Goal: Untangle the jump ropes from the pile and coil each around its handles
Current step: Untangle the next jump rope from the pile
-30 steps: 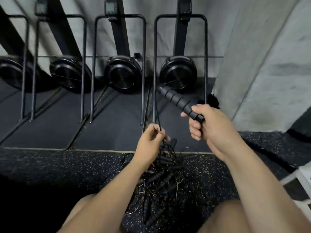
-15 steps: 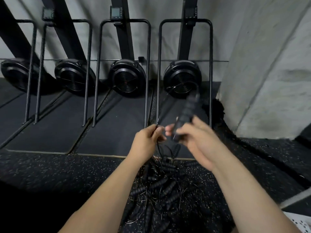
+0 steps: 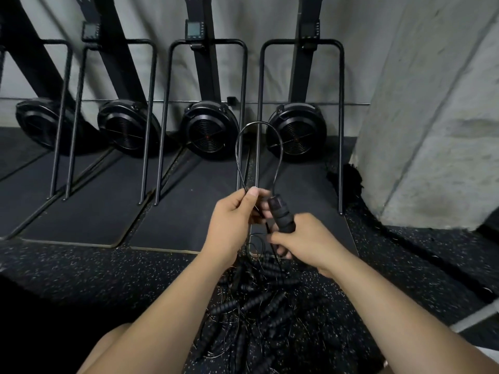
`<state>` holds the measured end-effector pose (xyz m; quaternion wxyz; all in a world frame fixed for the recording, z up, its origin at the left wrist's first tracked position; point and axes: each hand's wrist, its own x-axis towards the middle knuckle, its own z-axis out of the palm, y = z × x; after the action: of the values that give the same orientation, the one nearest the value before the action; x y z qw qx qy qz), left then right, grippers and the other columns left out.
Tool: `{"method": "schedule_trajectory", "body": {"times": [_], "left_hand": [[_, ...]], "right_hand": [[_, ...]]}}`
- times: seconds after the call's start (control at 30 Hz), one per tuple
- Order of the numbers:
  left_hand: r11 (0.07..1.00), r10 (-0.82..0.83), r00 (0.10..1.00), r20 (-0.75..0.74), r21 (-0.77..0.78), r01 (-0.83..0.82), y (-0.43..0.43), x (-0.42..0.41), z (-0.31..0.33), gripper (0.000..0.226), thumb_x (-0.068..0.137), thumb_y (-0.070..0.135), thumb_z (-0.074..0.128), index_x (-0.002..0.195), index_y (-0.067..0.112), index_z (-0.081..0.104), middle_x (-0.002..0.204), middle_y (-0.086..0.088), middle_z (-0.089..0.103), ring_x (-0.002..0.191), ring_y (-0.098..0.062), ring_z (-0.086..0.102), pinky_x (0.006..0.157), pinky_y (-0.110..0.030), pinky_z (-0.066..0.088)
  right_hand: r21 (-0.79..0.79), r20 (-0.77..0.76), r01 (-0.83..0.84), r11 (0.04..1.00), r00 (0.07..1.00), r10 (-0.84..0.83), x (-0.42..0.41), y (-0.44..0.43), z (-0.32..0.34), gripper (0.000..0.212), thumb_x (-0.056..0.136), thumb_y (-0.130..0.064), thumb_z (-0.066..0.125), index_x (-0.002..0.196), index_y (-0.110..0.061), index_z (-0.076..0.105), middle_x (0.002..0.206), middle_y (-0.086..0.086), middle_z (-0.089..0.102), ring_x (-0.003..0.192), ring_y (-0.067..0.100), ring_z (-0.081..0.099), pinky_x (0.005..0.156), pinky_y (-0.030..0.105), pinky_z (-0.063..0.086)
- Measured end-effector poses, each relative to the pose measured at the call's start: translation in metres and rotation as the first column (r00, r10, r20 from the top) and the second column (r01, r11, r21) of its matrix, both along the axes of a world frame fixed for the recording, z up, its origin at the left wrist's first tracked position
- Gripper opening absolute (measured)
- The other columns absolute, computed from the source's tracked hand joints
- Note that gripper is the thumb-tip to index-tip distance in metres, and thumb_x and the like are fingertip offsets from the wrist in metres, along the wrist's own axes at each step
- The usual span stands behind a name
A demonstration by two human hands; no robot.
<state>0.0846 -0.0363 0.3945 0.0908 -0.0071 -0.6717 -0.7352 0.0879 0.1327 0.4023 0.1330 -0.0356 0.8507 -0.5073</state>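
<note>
Pile of black jump ropes lies on the speckled floor at lower centre of the frame, between the two forearms, which cover its sides. Its near end runs off the bottom edge. Inside it, ribbed grips and thin wires cross so thickly, dark on dark, that single ropes cannot be told apart or counted.

Above the pile, at centre frame, the right hand holds one handle. Its fingers are curled tight round the lower half and hide it, so only the upper ribbed part and the cap show. The handle's long axis stands nearly upright in the picture, the cap end tipped slightly to the upper left, toward the wall. From the cap the cable rises and bends over in a narrow arch in front of the flywheels. It comes down to the left hand, just beside the handle, where thumb and forefinger are pinched together on it. Below that pinch the cable drops between the hands into the pile, and its course there is lost.

Room lies open on the rubber floor at left and on the flat mats beyond the hands. At right a concrete pillar closes the space, and upright metal frames stand among the mats behind the arch.
</note>
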Motion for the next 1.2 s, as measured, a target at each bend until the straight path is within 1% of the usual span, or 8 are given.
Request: {"method": "schedule_trajectory", "body": {"times": [0.13,0.27,0.4,0.57,0.67,0.8,1.0,1.2], "left_hand": [[0.986,-0.116,0.992,0.049,0.123,0.109,-0.013,0.004,0.001,0.035,0.111,0.032,0.055,0.115,0.006,0.078,0.101,-0.012,0.076,0.093,-0.026,0.070,0.084,-0.037,0.056],[0.991,-0.127,0.986,0.111,-0.035,0.131,-0.027,0.004,-0.001,0.038,0.112,0.042,0.050,0.121,0.019,0.078,0.117,-0.006,0.079,0.114,-0.030,0.072,0.103,-0.046,0.057],[0.878,-0.478,0.836,0.269,0.165,0.449,-0.026,0.021,-0.026,0.042,0.097,0.036,0.050,0.130,0.018,0.070,0.120,0.000,0.078,0.111,-0.016,0.071,0.101,-0.044,0.046],[0.761,-0.514,0.794,0.326,-0.254,0.597,0.009,0.030,-0.060,0.031,0.106,0.002,0.051,0.123,0.012,0.074,0.122,-0.002,0.078,0.123,-0.015,0.069,0.108,-0.032,0.050],[0.661,-0.432,0.838,0.334,-0.514,0.546,0.017,0.026,-0.080,0.021,0.110,0.018,0.056,0.113,0.017,0.077,0.111,0.004,0.078,0.098,0.002,0.067,0.088,-0.017,0.050],[0.552,-0.354,0.843,0.405,-0.637,0.538,0.012,0.021,-0.098,0.028,0.109,0.038,0.057,0.104,0.019,0.077,0.103,0.006,0.079,0.093,-0.004,0.068,0.094,-0.028,0.053],[0.578,-0.294,0.898,0.328,-0.687,0.440,0.001,0.016,-0.079,0.030,0.109,0.040,0.058,0.091,0.024,0.075,0.087,0.003,0.078,0.066,-0.002,0.063,0.063,-0.024,0.048],[0.739,-0.130,0.982,0.137,-0.647,0.188,-0.019,0.008,-0.057,0.039,0.106,0.046,0.061,0.081,0.015,0.065,0.066,0.005,0.062,0.062,-0.007,0.049,0.063,-0.031,0.042]], "right_hand": [[-0.074,0.016,-0.037,0.997,0.999,0.038,0.002,-0.005,0.001,0.012,0.090,-0.014,0.079,0.091,-0.002,0.076,0.071,0.006,0.075,0.063,0.016,0.068,0.061,0.028,0.053],[-0.018,-0.040,-0.106,0.994,0.994,0.105,0.012,-0.006,0.001,0.011,0.092,-0.020,0.079,0.087,-0.011,0.075,0.080,0.007,0.080,0.067,0.016,0.073,0.065,0.031,0.057],[-0.286,-0.047,-0.025,0.958,0.999,0.012,0.019,-0.001,0.019,0.009,0.097,-0.008,0.074,0.090,-0.002,0.072,0.078,0.011,0.076,0.066,0.020,0.068,0.059,0.028,0.050],[-0.674,0.020,0.098,0.732,0.993,-0.114,0.013,0.021,0.036,0.014,0.095,-0.003,0.073,0.086,-0.010,0.064,0.075,0.012,0.068,0.063,0.022,0.062,0.061,0.031,0.051],[-0.830,0.118,0.174,0.530,0.983,-0.138,0.005,0.037,0.037,0.017,0.089,-0.007,0.074,0.087,-0.015,0.059,0.077,0.009,0.065,0.065,0.019,0.061,0.059,0.029,0.050],[-0.860,0.206,0.269,0.435,0.961,-0.186,-0.008,0.058,0.024,0.012,0.099,-0.009,0.069,0.091,-0.015,0.061,0.081,0.006,0.063,0.068,0.016,0.060,0.058,0.026,0.051],[-0.665,0.228,0.308,0.680,0.951,-0.208,-0.017,0.052,0.004,0.029,0.095,-0.015,0.078,0.120,-0.002,0.072,0.097,0.018,0.078,0.075,0.021,0.068,0.061,0.028,0.055],[-0.367,0.228,0.176,0.914,0.969,-0.095,0.003,0.014,-0.023,0.021,0.094,0.004,0.071,0.113,-0.003,0.073,0.090,0.020,0.076,0.073,0.021,0.073,0.058,0.029,0.057]]}}
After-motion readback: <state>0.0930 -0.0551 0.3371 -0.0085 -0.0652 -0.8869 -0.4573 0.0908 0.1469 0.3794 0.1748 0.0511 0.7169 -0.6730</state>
